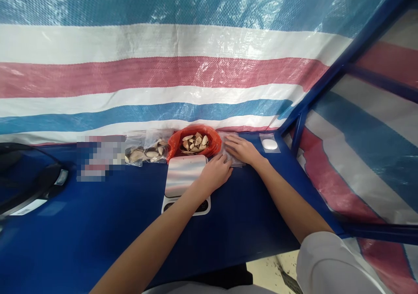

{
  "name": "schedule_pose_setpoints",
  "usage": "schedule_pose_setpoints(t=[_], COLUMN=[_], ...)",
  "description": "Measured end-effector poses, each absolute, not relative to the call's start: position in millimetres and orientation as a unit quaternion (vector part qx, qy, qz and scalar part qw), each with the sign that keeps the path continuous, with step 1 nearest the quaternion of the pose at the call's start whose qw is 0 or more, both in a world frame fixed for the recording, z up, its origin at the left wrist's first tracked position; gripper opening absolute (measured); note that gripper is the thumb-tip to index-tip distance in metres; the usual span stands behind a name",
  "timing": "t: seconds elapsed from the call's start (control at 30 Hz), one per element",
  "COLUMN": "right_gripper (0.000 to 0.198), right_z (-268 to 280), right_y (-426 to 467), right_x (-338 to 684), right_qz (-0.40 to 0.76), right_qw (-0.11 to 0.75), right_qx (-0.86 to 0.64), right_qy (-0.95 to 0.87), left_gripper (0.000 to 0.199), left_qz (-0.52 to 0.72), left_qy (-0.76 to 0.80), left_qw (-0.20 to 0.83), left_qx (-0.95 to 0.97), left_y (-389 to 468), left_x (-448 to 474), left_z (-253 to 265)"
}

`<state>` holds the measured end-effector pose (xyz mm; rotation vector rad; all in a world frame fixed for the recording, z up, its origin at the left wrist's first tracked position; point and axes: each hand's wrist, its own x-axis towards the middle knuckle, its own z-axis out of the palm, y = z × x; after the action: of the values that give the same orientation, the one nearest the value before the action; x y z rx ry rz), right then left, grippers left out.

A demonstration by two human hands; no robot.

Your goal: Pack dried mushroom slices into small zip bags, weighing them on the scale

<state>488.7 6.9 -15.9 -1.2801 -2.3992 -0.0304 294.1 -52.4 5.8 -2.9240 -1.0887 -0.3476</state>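
Clear plastic bags (235,162) lie flat beside a red plastic bag (214,141), which is open and holds dried, pale-brown slices (196,143). My right hand (241,149) rests on the clear bags with its fingers stretched out flat. At their near left edge my left hand (216,172) has its fingers bent together, apparently pinching a clear bag; the fingertips are partly hidden. Under my left wrist stands a kitchen scale (184,176) with a bare silver plate, its display partly covered by my arm.
Left of the red bag lie filled clear bags of slices (146,152). A small clear bag with a white oval object (269,144) is at the back right. Black headphone-like gear (42,183) sits on the blue table (107,224) at left. A striped tarp (163,74) hangs behind; blue frame bars (326,82) stand right.
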Motion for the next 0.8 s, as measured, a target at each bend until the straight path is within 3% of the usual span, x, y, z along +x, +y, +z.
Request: schedule_pose_setpoints(t=[0.8], right_gripper=[0.038], right_z=[-19], right_y=[36], right_x=[487], right_qz=[-0.006], right_qw=[0.175], right_qx=[-0.408], right_qy=[-0.896], left_gripper=[0.04], left_qz=[-0.104], left_qy=[-0.358], left_qw=[0.013], left_qx=[-0.928], left_y=[-51], left_x=[292], left_z=[-5])
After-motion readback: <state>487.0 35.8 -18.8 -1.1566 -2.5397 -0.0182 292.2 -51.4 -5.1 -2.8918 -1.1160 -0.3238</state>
